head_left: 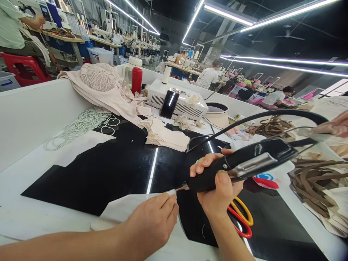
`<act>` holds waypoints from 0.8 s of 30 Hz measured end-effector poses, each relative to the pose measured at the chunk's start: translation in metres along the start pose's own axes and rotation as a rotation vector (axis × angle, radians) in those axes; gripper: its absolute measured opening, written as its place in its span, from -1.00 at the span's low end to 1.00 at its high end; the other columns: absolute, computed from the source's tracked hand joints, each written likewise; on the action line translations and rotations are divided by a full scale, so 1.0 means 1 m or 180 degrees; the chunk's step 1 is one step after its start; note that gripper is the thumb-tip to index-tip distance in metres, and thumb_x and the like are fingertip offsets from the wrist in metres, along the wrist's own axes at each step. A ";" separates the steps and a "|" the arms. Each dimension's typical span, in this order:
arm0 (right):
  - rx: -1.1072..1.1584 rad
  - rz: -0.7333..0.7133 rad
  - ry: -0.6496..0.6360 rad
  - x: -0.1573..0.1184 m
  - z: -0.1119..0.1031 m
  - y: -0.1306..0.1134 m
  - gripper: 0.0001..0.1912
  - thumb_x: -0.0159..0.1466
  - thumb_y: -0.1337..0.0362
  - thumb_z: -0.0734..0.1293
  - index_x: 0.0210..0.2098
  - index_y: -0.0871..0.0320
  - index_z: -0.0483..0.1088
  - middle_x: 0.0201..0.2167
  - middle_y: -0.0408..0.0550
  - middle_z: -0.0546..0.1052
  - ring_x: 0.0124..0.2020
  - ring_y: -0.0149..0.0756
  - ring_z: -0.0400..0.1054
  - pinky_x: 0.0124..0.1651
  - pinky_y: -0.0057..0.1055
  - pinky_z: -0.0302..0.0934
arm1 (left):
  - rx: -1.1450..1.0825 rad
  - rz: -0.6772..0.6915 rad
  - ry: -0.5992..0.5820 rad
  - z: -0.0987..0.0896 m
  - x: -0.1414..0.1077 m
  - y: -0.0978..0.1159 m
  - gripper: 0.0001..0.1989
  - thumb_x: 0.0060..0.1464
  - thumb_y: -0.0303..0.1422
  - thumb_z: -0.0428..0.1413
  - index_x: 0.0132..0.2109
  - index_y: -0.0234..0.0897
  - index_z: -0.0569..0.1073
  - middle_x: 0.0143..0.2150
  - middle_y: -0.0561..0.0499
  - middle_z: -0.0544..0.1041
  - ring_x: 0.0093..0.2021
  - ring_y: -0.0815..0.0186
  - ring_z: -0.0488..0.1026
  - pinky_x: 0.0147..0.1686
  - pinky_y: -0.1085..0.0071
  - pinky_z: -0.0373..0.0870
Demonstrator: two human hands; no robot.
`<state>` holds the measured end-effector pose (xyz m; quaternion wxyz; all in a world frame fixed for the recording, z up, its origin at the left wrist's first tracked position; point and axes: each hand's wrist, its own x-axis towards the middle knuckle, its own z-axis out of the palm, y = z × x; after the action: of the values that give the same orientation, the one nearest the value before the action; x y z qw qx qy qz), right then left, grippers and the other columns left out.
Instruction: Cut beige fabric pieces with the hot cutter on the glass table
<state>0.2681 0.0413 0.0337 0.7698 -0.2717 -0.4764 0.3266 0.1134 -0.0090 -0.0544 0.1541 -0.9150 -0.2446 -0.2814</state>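
My right hand (221, 181) is wrapped round a black corded hand tool (212, 174) with a silver lever along its side and a thin metal tip. Its exact kind I cannot make out. The tip points left, to the fingertips of my left hand (154, 221), which are pinched on the edge of a white cloth piece (122, 206). Whether tip and cloth touch is unclear. The cloth spreads under my left hand over a glossy black board (108, 177). Beside my right wrist show red and yellow handle loops (243, 219), likely of scissors.
Pale green cord loops (84, 125), beige lace garments (100, 79) and stacked cream cloth pieces (165, 134) lie farther back. A phone (170, 105) leans on a white vented box (187, 101). Another hand (335, 125) is by the cable at right, above brown straps (312, 181).
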 end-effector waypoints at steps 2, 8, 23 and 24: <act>0.0011 -0.0005 0.0028 0.000 0.001 0.000 -0.60 0.17 0.13 0.53 -0.05 0.01 0.41 -0.43 -0.25 0.48 -0.54 -0.40 0.35 -0.56 -0.44 0.32 | 0.0024 0.0019 -0.0026 -0.001 0.001 0.000 -0.80 0.36 -0.52 0.11 0.05 -0.49 0.55 0.00 -0.16 0.64 -0.01 0.23 0.55 0.12 0.32 0.40; 0.0059 0.0092 -0.0042 -0.004 0.002 0.003 -0.62 0.20 0.16 0.51 -0.03 -0.02 0.40 -0.40 -0.24 0.49 -0.51 -0.41 0.36 -0.52 -0.44 0.34 | -0.0040 -0.0067 -0.0058 -0.006 0.003 -0.002 -0.81 0.38 -0.53 0.08 0.03 -0.47 0.56 -0.03 -0.13 0.65 -0.05 0.26 0.56 0.06 0.37 0.42; 0.0153 0.0142 -0.0160 -0.008 0.010 0.004 -0.63 0.22 0.16 0.50 -0.02 -0.03 0.38 -0.40 -0.25 0.47 -0.51 -0.41 0.38 -0.52 -0.44 0.35 | -0.0001 -0.0094 -0.0148 -0.002 0.000 0.000 -0.80 0.37 -0.53 0.05 0.04 -0.47 0.52 -0.01 -0.13 0.64 -0.11 0.24 0.55 -0.17 0.34 0.45; 0.0109 0.0147 -0.0148 -0.008 0.010 0.004 -0.63 0.23 0.15 0.49 -0.02 -0.03 0.38 -0.40 -0.25 0.47 -0.52 -0.41 0.38 -0.52 -0.43 0.35 | 0.0040 -0.0068 -0.0193 -0.002 0.000 -0.001 -0.79 0.39 -0.53 0.03 0.04 -0.46 0.52 -0.01 -0.12 0.64 -0.11 0.26 0.55 -0.15 0.34 0.44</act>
<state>0.2554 0.0391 0.0300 0.7553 -0.2618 -0.4821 0.3586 0.1119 -0.0094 -0.0523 0.1494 -0.9194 -0.2607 -0.2537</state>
